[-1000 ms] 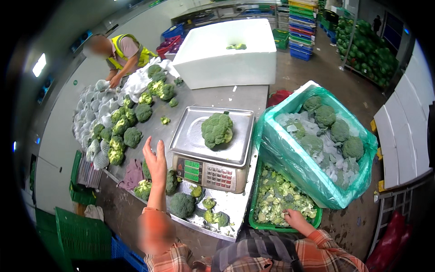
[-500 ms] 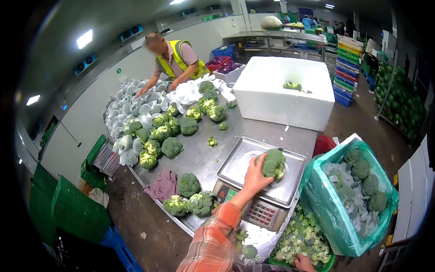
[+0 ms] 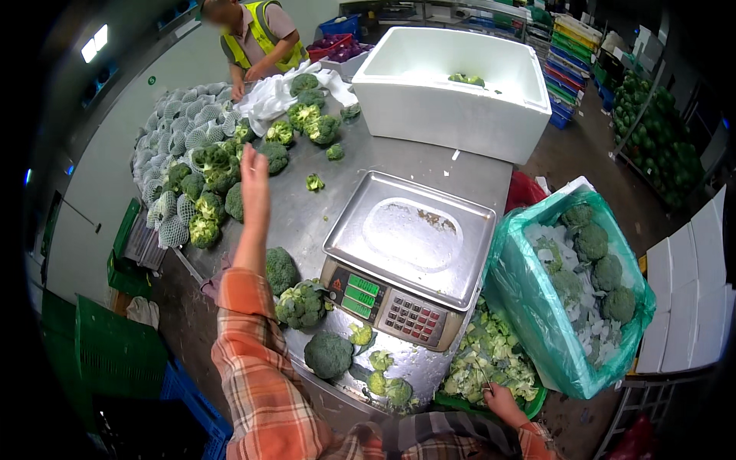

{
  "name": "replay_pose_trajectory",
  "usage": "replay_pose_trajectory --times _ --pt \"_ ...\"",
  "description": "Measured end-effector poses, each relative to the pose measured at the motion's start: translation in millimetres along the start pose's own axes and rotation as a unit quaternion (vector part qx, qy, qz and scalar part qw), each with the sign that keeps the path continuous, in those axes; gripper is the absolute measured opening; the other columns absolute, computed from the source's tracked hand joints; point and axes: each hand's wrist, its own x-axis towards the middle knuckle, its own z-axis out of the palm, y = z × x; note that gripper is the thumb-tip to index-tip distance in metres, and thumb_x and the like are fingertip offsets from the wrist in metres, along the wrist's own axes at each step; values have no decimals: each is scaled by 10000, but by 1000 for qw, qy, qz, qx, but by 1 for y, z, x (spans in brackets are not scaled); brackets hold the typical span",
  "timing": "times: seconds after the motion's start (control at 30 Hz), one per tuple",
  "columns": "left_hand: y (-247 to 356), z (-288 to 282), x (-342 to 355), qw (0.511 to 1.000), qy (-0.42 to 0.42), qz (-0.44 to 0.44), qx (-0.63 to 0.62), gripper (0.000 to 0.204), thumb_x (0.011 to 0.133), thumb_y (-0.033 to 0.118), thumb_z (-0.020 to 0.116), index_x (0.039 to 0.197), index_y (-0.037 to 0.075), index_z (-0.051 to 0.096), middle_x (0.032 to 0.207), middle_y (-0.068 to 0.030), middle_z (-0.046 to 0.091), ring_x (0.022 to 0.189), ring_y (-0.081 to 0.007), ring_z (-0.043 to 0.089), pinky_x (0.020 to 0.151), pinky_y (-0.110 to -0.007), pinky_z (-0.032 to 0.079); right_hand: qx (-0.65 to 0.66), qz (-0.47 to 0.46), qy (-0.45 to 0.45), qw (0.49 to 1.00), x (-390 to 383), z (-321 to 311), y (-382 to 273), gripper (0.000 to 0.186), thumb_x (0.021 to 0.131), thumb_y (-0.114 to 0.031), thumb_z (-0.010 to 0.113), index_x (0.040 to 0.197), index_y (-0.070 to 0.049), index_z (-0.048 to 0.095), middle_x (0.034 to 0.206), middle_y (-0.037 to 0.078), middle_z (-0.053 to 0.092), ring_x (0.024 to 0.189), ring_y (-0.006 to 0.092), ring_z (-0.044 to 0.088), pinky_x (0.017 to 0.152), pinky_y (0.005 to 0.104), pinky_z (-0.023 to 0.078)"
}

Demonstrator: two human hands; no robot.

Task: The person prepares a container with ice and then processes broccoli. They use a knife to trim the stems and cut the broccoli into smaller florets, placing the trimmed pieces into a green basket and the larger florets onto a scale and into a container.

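My left hand (image 3: 255,180) reaches over the table with fingers stretched out. Close against its left side, on top of the pile, is a green broccoli head (image 3: 215,166); whether they touch I cannot make out. My right hand (image 3: 504,404) is closed around a thin knife-like tool (image 3: 484,376), mostly hidden, above a green basket (image 3: 537,402) of broccoli trimmings (image 3: 494,353). A digital scale (image 3: 410,238) with a bare steel pan stands between my arms. More broccoli heads (image 3: 328,354) lie beside its keypad and near my left forearm.
Net-wrapped produce (image 3: 172,130) covers the table's far left, near a person in a yellow vest (image 3: 264,38). A white foam box (image 3: 452,115) stands at the back. To the right is a green-lined box (image 3: 510,276) holding broccoli and ice. Stacked crates (image 3: 563,69) stand beyond.
My left hand has left the scale and moved to the far-left pile. The broccoli head it held is off the pan. The view has tilted downward; my right hand stays by the basket.
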Motion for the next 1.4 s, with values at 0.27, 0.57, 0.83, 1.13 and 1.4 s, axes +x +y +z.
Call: replay_pose_trajectory --times 0.27,0.57,0.83,1.13,1.4 --pt "-65 53 -59 975 -125 73 168 551 905 340 493 1357 54 362 1405 -180 343 1301 -303 333 1053 -411 272 -27 46 -27 998 -20 4 -8 260 819 -188 525 1003 -11 579 792 221 615 757 386 600 695 426 465" --pt "-65 183 -174 806 -418 210 364 653 876 445 472 1375 49 330 1449 -188 260 1349 -345 221 1069 -522 183 20 15 0 1000 -30 11 7 264 843 -251 489 930 -8 548 827 242 594 799 423 572 700 474 447" --pt "83 185 -297 703 -646 232 189 614 785 397 642 1266 53 477 1395 -277 288 1235 -466 347 1025 -486 293 90 20 -1 996 -24 25 46 263 878 -261 451 902 -11 530 754 221 580 705 413 567 643 486 439" --pt "122 465 -330 747 -603 264 91 625 730 257 713 1250 26 455 1257 -227 447 1161 -367 442 949 -405 393 228 22 8 973 -29 42 88 401 915 -378 431 886 7 538 815 201 593 745 392 575 663 475 449" --pt "111 669 -408 744 -506 265 347 946 635 284 756 1410 294 214 1438 -225 182 1237 -536 243 944 -505 407 311 78 71 944 -46 49 117 418 874 -327 471 1101 16 545 1172 237 500 1081 381 464 909 465 380"
